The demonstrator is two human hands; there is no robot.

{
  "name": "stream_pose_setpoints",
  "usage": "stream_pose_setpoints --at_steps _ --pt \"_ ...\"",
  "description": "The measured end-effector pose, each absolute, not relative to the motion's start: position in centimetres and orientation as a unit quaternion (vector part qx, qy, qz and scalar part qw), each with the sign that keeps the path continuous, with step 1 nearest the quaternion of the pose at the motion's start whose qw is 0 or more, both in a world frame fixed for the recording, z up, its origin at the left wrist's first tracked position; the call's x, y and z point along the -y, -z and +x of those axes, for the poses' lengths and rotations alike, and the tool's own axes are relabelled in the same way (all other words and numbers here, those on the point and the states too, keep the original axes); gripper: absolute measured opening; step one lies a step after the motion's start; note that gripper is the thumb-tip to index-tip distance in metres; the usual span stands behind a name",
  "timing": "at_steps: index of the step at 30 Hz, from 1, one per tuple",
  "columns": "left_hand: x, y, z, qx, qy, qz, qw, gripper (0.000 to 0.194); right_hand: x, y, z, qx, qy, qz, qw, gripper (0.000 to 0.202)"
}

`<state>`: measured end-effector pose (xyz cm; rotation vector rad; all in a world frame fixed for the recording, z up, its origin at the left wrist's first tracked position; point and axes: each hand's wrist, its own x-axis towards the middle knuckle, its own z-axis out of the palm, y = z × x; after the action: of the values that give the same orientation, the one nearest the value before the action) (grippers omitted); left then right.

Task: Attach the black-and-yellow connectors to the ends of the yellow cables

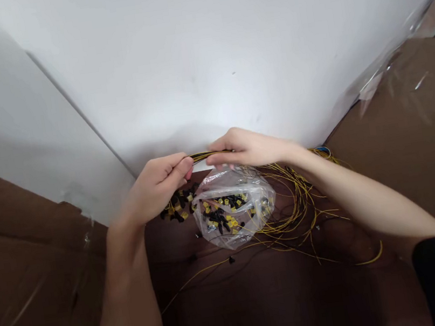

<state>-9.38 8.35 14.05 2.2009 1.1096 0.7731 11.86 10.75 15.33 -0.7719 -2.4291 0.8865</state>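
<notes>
A bundle of thin yellow and black wires (pixel 201 157) runs between my two hands. My left hand (pixel 163 182) is closed round the bundle, and black and yellow connectors (pixel 178 206) hang below that fist. Thumb and fingers of my right hand (pixel 240 148) close on the same bundle a little farther right, slightly blurred. From beneath my right hand the long wires (pixel 299 194) spill down in loose loops. Below both hands lies a clear plastic bag (pixel 232 237) with several black and yellow connectors (pixel 224 219) in it.
Behind my hands stands a white panel (pixel 227 63). Brown cardboard (pixel 410 139) rises on the right, with more cardboard (pixel 31 256) on the left. The dark brown surface (pixel 243 306) bears a stray yellow wire (pixel 195 274) and a small black piece (pixel 231 259).
</notes>
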Motion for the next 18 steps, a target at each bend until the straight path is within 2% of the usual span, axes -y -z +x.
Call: stream_pose_setpoints --at_steps 8,11,18 --pt "-9.1 -13.6 -9.8 -0.429 -0.348 0.796 0.248 0.038 -9.0 -18.8 19.4 0.729 -0.475 -0.438 0.226 0.039" --pt "-9.4 -13.5 -10.4 -0.438 -0.354 0.793 0.234 0.038 -8.5 -19.2 22.3 0.693 -0.528 -0.436 0.227 0.038" --pt "-10.3 -12.8 -11.7 -0.482 -0.335 0.788 0.184 0.035 -7.3 -18.3 28.2 0.539 -0.553 -0.571 0.279 0.042"
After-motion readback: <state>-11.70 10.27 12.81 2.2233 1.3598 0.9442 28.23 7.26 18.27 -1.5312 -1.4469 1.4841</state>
